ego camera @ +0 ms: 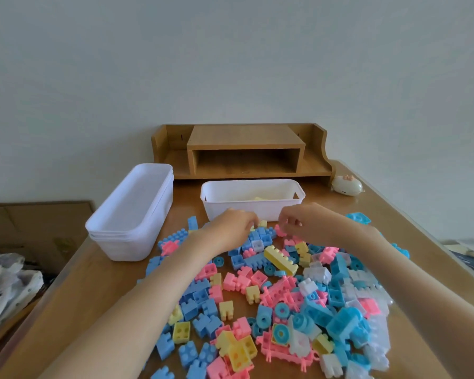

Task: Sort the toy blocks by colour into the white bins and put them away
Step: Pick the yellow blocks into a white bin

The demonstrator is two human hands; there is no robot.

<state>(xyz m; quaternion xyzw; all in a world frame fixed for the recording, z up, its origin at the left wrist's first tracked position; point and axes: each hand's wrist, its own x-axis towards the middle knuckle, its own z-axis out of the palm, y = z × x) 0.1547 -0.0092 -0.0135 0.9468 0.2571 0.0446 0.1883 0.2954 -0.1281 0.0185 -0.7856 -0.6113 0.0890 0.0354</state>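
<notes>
A heap of pastel toy blocks [282,291] in blue, pink, yellow and white covers the near and right part of the wooden table [99,283]. A white bin [252,207] behind the heap holds a few yellow blocks. Stacked, empty white bins [133,212] stand to its left. My left hand [230,229] reaches over the far edge of the heap, and its fingertips pinch a small yellow block [262,223] just in front of the bin. My right hand [304,224] hovers beside it with its fingers curled; I see nothing in it. A long yellow block [281,259] lies below both hands.
A wooden desk shelf [244,154] stands against the wall behind the bins. A small cream oval gadget [347,185] lies at the table's far right. A cardboard box [39,228] and bags [6,280] sit on the floor to the left.
</notes>
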